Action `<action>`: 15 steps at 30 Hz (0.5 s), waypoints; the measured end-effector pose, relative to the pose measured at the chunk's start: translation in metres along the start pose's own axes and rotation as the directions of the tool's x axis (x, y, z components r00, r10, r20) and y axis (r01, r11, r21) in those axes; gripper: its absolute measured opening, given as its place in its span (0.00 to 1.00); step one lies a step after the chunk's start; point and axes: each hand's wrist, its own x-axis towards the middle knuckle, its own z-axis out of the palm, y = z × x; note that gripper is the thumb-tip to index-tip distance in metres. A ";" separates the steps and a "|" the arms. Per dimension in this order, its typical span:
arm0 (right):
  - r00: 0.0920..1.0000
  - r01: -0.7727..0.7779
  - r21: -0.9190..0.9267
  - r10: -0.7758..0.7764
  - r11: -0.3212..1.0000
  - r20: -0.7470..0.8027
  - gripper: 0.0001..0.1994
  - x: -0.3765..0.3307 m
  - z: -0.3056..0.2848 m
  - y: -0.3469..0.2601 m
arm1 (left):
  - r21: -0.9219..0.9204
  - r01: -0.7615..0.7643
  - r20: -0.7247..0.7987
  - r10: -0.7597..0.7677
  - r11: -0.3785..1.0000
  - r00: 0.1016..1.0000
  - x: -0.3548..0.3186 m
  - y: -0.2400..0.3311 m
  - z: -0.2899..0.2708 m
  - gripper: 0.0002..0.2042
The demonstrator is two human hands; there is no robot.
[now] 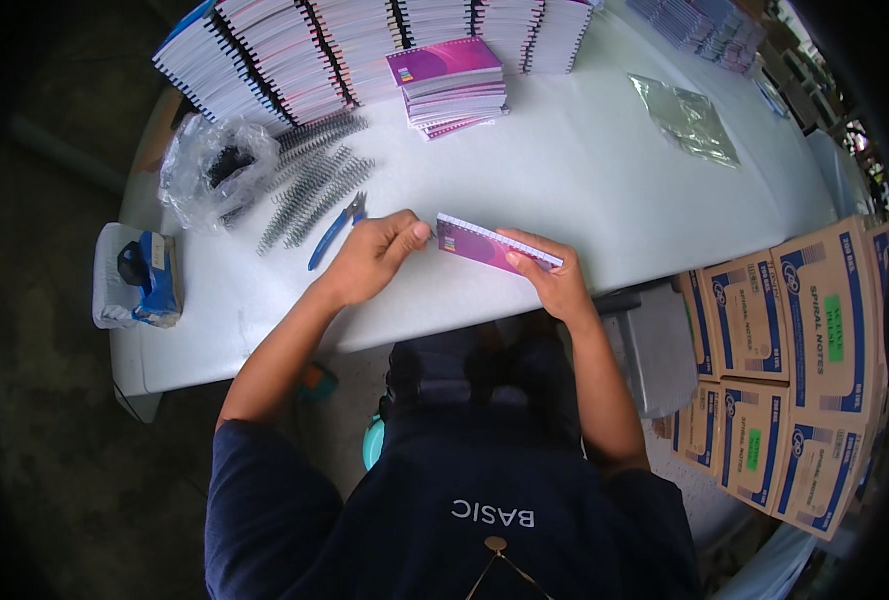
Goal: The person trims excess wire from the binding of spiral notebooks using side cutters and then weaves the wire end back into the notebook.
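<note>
Notebook (494,247) end hidden under right hand (554,283)

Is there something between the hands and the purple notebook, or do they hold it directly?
Nothing visible is between them. The left hand grips one end of the purple spiral-bound notebook and the right hand grips the other, above the white table.

Pliers (336,229), spiral coils (314,180), cardboard boxes (794,340)
</note>
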 end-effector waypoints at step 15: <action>0.999 0.009 0.036 -0.010 0.999 0.040 0.14 -0.004 -0.002 0.003 | -0.375 0.004 -0.002 -0.005 0.927 1.000 0.012 0.003 -0.012 0.11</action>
